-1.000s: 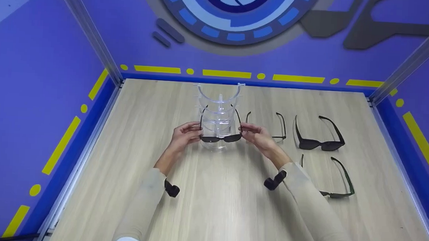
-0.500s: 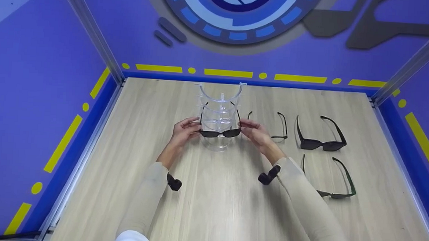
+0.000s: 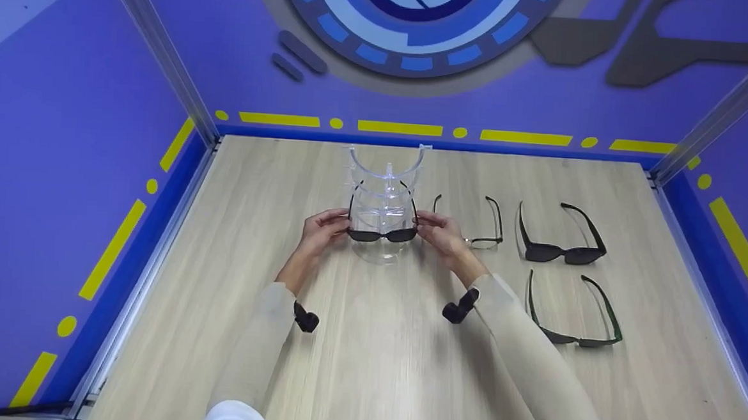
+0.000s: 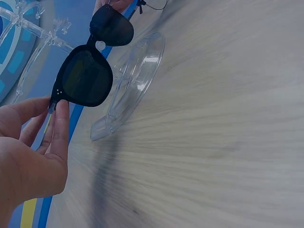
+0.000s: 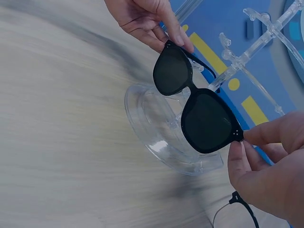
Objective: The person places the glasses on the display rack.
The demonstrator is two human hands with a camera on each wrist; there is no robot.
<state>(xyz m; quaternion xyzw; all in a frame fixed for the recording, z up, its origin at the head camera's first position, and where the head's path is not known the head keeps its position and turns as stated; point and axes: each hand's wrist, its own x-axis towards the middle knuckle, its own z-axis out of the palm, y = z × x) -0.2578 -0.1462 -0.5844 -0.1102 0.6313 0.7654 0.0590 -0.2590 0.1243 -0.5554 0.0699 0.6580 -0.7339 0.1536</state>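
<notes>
A pair of black sunglasses [image 3: 382,235] is held level at the front of a clear plastic display stand [image 3: 389,172]. My left hand [image 3: 323,231] pinches its left hinge corner between thumb and fingers. At the opposite hinge, my right hand [image 3: 443,235] pinches the other side. Both temples point back around the stand's upright. In the right wrist view the dark lenses [image 5: 209,121] hang in front of the stand, above its round base [image 5: 166,147]. Whether the bridge touches a stand arm I cannot tell.
Beside my right hand lie thin-framed glasses [image 3: 486,243], partly hidden by it. Farther right are thick black sunglasses [image 3: 564,253], and nearer me another dark pair [image 3: 578,340], close to my right sleeve. Blue panels [image 3: 393,96] wall the table's back and sides.
Both hands first raised the sunglasses slightly and brought them closer to the stand, then lowered them a little. The head view has shifted slightly.
</notes>
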